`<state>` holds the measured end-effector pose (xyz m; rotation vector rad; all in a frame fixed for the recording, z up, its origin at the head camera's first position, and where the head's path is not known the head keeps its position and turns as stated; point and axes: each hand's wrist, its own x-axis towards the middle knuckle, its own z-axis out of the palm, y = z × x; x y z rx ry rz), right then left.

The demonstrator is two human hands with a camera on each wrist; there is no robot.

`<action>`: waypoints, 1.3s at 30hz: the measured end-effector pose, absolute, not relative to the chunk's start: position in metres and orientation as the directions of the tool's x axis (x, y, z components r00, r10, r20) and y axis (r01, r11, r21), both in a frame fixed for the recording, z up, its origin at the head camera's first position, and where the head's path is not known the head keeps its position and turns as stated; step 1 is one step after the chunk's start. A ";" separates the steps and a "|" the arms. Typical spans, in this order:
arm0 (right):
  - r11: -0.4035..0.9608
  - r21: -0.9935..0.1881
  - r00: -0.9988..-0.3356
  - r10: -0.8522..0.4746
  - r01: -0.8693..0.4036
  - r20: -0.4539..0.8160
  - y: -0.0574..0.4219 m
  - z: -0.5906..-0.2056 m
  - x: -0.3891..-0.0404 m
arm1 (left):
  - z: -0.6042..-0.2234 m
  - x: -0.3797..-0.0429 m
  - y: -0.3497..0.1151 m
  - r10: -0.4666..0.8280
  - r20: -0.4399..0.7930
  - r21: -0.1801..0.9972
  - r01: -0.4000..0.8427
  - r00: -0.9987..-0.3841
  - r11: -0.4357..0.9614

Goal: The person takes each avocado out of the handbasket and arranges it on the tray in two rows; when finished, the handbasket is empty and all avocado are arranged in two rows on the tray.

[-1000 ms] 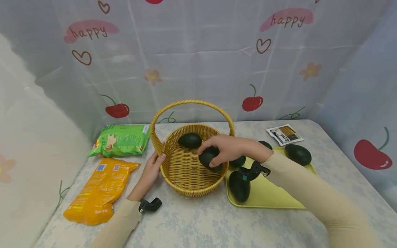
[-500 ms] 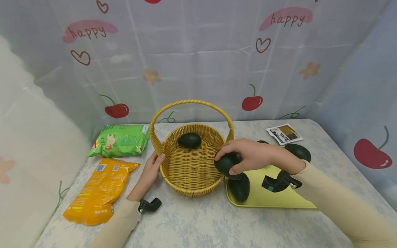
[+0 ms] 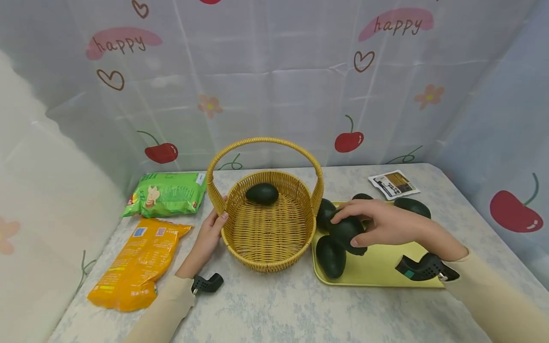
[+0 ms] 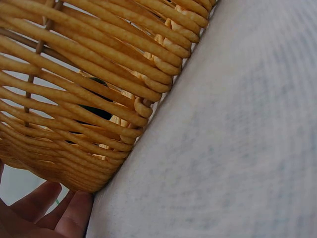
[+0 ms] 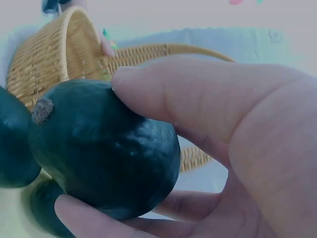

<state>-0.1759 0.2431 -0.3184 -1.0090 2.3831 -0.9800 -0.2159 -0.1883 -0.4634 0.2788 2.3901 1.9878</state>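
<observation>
My right hand (image 3: pixel 381 221) grips a dark green avocado (image 3: pixel 346 233) over the yellow tray (image 3: pixel 386 269), its thumb and fingers spread around the fruit. In the right wrist view this avocado (image 5: pixel 106 148) shows a brown stem scar at one end. Another avocado (image 3: pixel 331 257) lies at the tray's front left, and one more (image 3: pixel 326 214) sits behind it. My left hand (image 3: pixel 211 236) holds the left side of the wicker basket (image 3: pixel 268 264), thumb at the rim by the handle's foot and fingers against the outer wall. A single avocado (image 3: pixel 262 194) rests inside the basket's back.
Two further avocados stand toward the tray's back, one at its right (image 3: pixel 412 207). Behind the tray lies a small white packet (image 3: pixel 393 185). Left of the basket are a green snack bag (image 3: pixel 169 194) and an orange bag (image 3: pixel 135 264). A printed curtain (image 3: pixel 274 95) backs the table.
My right hand has carried the gripped avocado rightward, from over the basket, across its rim, to over the tray. The left hand stays at the basket's side.
</observation>
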 end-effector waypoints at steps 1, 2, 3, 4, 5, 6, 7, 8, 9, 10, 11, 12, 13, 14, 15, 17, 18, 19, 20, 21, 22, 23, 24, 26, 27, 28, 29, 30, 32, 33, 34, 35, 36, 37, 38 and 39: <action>0.496 -0.733 -0.679 -0.731 -0.465 -0.064 0.247 -0.320 -0.175 | -0.463 -0.216 -0.188 0.148 0.098 0.977 0.124 -0.984 0.174; 0.488 -0.742 -0.683 -0.728 -0.459 -0.057 0.251 -0.322 -0.174 | -0.463 -0.216 -0.188 0.148 0.099 0.977 0.124 -0.984 0.175; 0.483 -0.751 -0.688 -0.723 -0.449 -0.054 0.254 -0.324 -0.173 | -0.463 -0.216 -0.188 0.148 0.099 0.977 0.124 -0.984 0.175; 0.477 -0.759 -0.694 -0.719 -0.442 -0.048 0.258 -0.325 -0.172 | -0.463 -0.216 -0.189 0.147 0.099 0.977 0.124 -0.984 0.174; 0.476 -0.763 -0.700 -0.713 -0.437 -0.044 0.261 -0.327 -0.171 | -0.463 -0.216 -0.188 0.146 0.099 0.977 0.124 -0.984 0.173; 0.480 -0.765 -0.711 -0.702 -0.429 -0.042 0.265 -0.329 -0.169 | -0.463 -0.216 -0.188 0.146 0.099 0.977 0.124 -0.984 0.174; 0.485 -0.766 -0.722 -0.691 -0.423 -0.039 0.268 -0.331 -0.167 | -0.463 -0.216 -0.188 0.145 0.098 0.977 0.123 -0.984 0.174; 0.490 -0.765 -0.734 -0.679 -0.417 -0.035 0.272 -0.333 -0.165 | -0.463 -0.216 -0.188 0.145 0.097 0.977 0.122 -0.985 0.177; 0.494 -0.766 -0.744 -0.668 -0.411 -0.031 0.276 -0.335 -0.163 | -0.464 -0.217 -0.188 0.144 0.094 0.976 0.120 -0.985 0.180; 0.495 -0.766 -0.751 -0.660 -0.411 -0.024 0.279 -0.338 -0.162 | -0.464 -0.217 -0.187 0.143 0.095 0.976 0.120 -0.985 0.182; 0.499 -0.763 -0.758 -0.651 -0.410 -0.019 0.282 -0.341 -0.160 | -0.464 -0.217 -0.187 0.143 0.094 0.975 0.120 -0.985 0.184; 0.498 -0.765 -0.765 -0.644 -0.408 -0.011 0.286 -0.344 -0.158 | -0.464 -0.217 -0.187 0.144 0.095 0.975 0.121 -0.985 0.188; 0.499 -0.763 -0.770 -0.638 -0.412 -0.001 0.289 -0.347 -0.157 | -0.465 -0.217 -0.187 0.143 0.094 0.974 0.120 -0.985 0.190; 0.496 -0.763 -0.773 -0.634 -0.415 0.008 0.291 -0.351 -0.156 | -0.464 -0.217 -0.187 0.144 0.092 0.975 0.119 -0.985 0.189; 0.492 -0.762 -0.774 -0.633 -0.421 0.019 0.294 -0.354 -0.155 | -0.464 -0.217 -0.187 0.144 0.093 0.975 0.119 -0.985 0.188; 0.491 -0.762 -0.780 -0.626 -0.423 0.029 0.298 -0.361 -0.153 | -0.464 -0.217 -0.187 0.145 0.092 0.975 0.119 -0.985 0.188; 0.488 -0.763 -0.780 -0.624 -0.425 0.036 0.300 -0.364 -0.153 | -0.464 -0.217 -0.188 0.145 0.091 0.975 0.118 -0.985 0.189; 0.484 -0.763 -0.781 -0.624 -0.429 0.042 0.301 -0.367 -0.152 | -0.464 -0.217 -0.188 0.146 0.090 0.975 0.117 -0.985 0.190; 0.479 -0.764 -0.780 -0.624 -0.432 0.050 0.303 -0.369 -0.152 | -0.464 -0.217 -0.188 0.147 0.090 0.974 0.118 -0.985 0.191; 0.477 -0.761 -0.779 -0.624 -0.441 0.060 0.304 -0.372 -0.151 | -0.464 -0.217 -0.188 0.148 0.090 0.974 0.119 -0.985 0.195; 0.474 -0.758 -0.777 -0.625 -0.448 0.068 0.306 -0.375 -0.151 | -0.464 -0.217 -0.188 0.147 0.090 0.973 0.119 -0.985 0.196; 0.468 -0.758 -0.775 -0.627 -0.454 0.076 0.307 -0.377 -0.151 | -0.464 -0.217 -0.188 0.146 0.089 0.973 0.117 -0.985 0.198; 0.465 -0.756 -0.773 -0.628 -0.460 0.084 0.309 -0.379 -0.151 | -0.463 -0.216 -0.188 0.143 0.088 0.973 0.116 -0.986 0.201; 0.471 -0.750 -0.773 -0.629 -0.464 0.083 0.311 -0.381 -0.151 | -0.463 -0.217 -0.188 0.136 0.092 0.971 0.119 -0.986 0.206; 0.478 -0.747 -0.774 -0.629 -0.461 0.074 0.312 -0.381 -0.151 | -0.463 -0.217 -0.188 0.131 0.094 0.970 0.120 -0.987 0.209; 0.483 -0.748 -0.774 -0.630 -0.455 0.064 0.313 -0.382 -0.151 | -0.463 -0.217 -0.188 0.129 0.095 0.970 0.121 -0.987 0.210; 0.490 -0.749 -0.776 -0.629 -0.447 0.051 0.314 -0.382 -0.151 | -0.463 -0.217 -0.188 0.129 0.097 0.970 0.123 -0.987 0.210; 0.502 -0.741 -0.776 -0.629 -0.445 0.040 0.314 -0.383 -0.152 | -0.463 -0.217 -0.188 0.130 0.098 0.970 0.124 -0.987 0.209; 0.523 -0.731 -0.776 -0.630 -0.439 0.015 0.314 -0.384 -0.152 | -0.463 -0.217 -0.187 0.136 0.099 0.972 0.125 -0.986 0.201; 0.532 -0.725 -0.777 -0.630 -0.438 0.008 0.314 -0.385 -0.152 | -0.463 -0.216 -0.187 0.143 0.100 0.973 0.127 -0.985 0.193; 0.539 -0.718 -0.776 -0.631 -0.441 0.003 0.314 -0.386 -0.153 | -0.464 -0.216 -0.187 0.145 0.098 0.975 0.124 -0.985 0.186; 0.548 -0.708 -0.775 -0.632 -0.446 -0.001 0.314 -0.387 -0.153 | -0.464 -0.217 -0.187 0.145 0.095 0.976 0.121 -0.985 0.183; 0.555 -0.698 -0.774 -0.634 -0.453 -0.001 0.313 -0.388 -0.154 | -0.464 -0.217 -0.187 0.145 0.097 0.976 0.122 -0.985 0.181; 0.559 -0.693 -0.773 -0.635 -0.455 -0.004 0.312 -0.389 -0.154 | -0.464 -0.217 -0.187 0.145 0.097 0.976 0.123 -0.985 0.179; 0.566 -0.688 -0.774 -0.633 -0.455 -0.009 0.312 -0.389 -0.155 | -0.465 -0.217 -0.187 0.144 0.098 0.976 0.123 -0.985 0.177; 0.574 -0.681 -0.775 -0.632 -0.454 -0.016 0.311 -0.390 -0.155 | -0.465 -0.217 -0.188 0.144 0.100 0.976 0.125 -0.984 0.176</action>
